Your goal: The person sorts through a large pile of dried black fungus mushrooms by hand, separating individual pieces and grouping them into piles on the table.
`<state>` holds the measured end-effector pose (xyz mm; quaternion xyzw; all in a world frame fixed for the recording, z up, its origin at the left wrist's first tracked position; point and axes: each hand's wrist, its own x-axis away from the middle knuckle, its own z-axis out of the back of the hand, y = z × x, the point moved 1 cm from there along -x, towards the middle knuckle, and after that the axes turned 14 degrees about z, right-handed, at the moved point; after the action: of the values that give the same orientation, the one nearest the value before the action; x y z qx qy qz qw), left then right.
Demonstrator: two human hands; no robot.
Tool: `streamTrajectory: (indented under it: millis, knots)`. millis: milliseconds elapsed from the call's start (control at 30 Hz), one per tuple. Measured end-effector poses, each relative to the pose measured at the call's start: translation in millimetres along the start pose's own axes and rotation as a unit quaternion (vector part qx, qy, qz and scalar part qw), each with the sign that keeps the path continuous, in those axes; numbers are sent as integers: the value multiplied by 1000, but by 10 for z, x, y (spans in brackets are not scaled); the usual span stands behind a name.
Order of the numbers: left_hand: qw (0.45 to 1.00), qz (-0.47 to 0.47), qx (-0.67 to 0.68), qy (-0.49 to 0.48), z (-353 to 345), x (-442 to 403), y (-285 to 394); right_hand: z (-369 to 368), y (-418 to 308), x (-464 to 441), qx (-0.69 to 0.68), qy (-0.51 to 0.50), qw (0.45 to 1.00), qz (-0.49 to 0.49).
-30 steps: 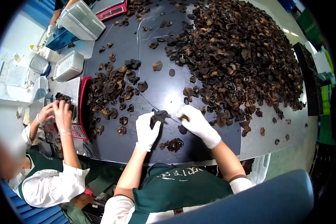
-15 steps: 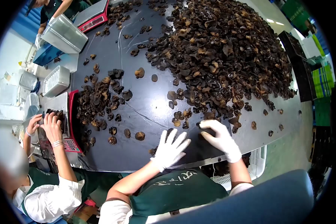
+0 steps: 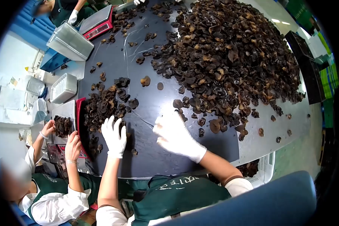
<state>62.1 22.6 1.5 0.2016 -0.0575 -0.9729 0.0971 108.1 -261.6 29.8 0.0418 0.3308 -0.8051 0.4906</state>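
My left hand (image 3: pixel 114 138), in a white glove, lies with fingers spread at the lower edge of a small heap of wood ear mushrooms (image 3: pixel 103 103). Nothing shows in its grasp. Over the middle of the dark tabletop (image 3: pixel 154 164) is my right hand (image 3: pixel 179 138), also gloved. Motion and glare smear its fingers, so I cannot make out whether they hold anything. A few loose mushrooms lie just beyond it, beside the large pile of wood ear mushrooms (image 3: pixel 233 56) at the upper right.
Left of the small heap, a co-worker's bare hands (image 3: pixel 72 147) are at a red scale (image 3: pixel 81 120) bearing mushrooms. Stacked clear containers (image 3: pixel 69 41) and a white basket (image 3: pixel 64 88) stand further back. A white crate (image 3: pixel 268 165) sits below the table's front edge.
Both my hands have swung left, the left one to the small heap and the right one to mid-table. Loose mushrooms near the front have shifted. The co-worker's hands have parted around the scale.
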Motion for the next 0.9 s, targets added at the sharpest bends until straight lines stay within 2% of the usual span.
streamTrajectory:
  millis: [33, 67, 100, 200, 233, 267, 300, 333, 367, 400, 433, 467, 500, 533, 567, 600, 633, 667, 733, 800, 867, 900]
  knots:
    - [1000, -3, 27, 8, -47, -96, 57, 191, 182, -130, 9, -22, 998, -59]
    - [998, -7, 54, 17, -99, -197, 126, -13, 528, -45, 109, 91, 989, -48]
    - [997, -23, 73, 22, -153, -317, 211, -50, 804, -25, 179, 140, 973, -49]
    - [993, -50, 107, 28, -475, -653, 432, -226, 1297, 34, 230, 70, 962, -128]
    - [993, -52, 101, 32, -603, -760, 499, -204, 1196, -6, 243, -13, 957, -155]
    - [993, -54, 96, 35, -726, -861, 564, -371, 1179, 42, 273, -6, 957, -101]
    - [993, -45, 107, 16, -820, -959, 631, -213, 905, -142, 162, -103, 974, -121]
    - [995, -36, 90, -6, -964, -1048, 650, -305, 692, -103, 126, -124, 980, -94]
    - [997, -14, 61, -38, -1043, -1127, 695, -407, 501, 23, 67, -67, 995, -40]
    - [997, 9, 31, -71, -1109, -1189, 751, -248, 249, -58, -2, -171, 984, -40]
    - [997, 9, 33, -72, -1134, -1248, 814, -345, 50, 75, 44, -159, 986, 38]
    - [991, 42, 16, -124, -1139, -1299, 877, -485, -56, 270, 32, -123, 989, 81]
    - [982, 76, 0, -176, -1144, -1332, 935, -451, -132, 301, 17, -128, 987, 100]
    - [981, 76, 0, -179, -1142, -1346, 1000, -414, -189, 321, 3, -132, 984, 119]
    - [978, 60, 17, -198, -1141, -1349, 1068, -368, -136, 304, 2, -119, 987, 106]
    - [974, 45, 34, -217, -1154, -1350, 1113, -198, -52, 145, -2, -168, 985, 36]
    - [976, 6, 68, -208, -1283, -1311, 1113, -148, 101, 106, 21, -127, 991, -27]
    - [989, -42, 51, -134, -1275, -1203, 1200, -126, 250, 123, 44, -85, 991, -90]
    - [978, -121, 128, -111, -1399, -1110, 1185, -279, 557, 236, 195, 13, 972, -131]
    - [970, -145, 165, -102, -1310, -1024, 1168, -400, 566, 297, 195, -7, 972, -131]
    - [973, -163, 143, -81, -1262, -929, 942, -458, 280, 320, 43, -59, 995, -69]
    - [976, -155, 131, -83, -1170, -901, 816, -328, 47, 180, 22, -155, 985, -75]
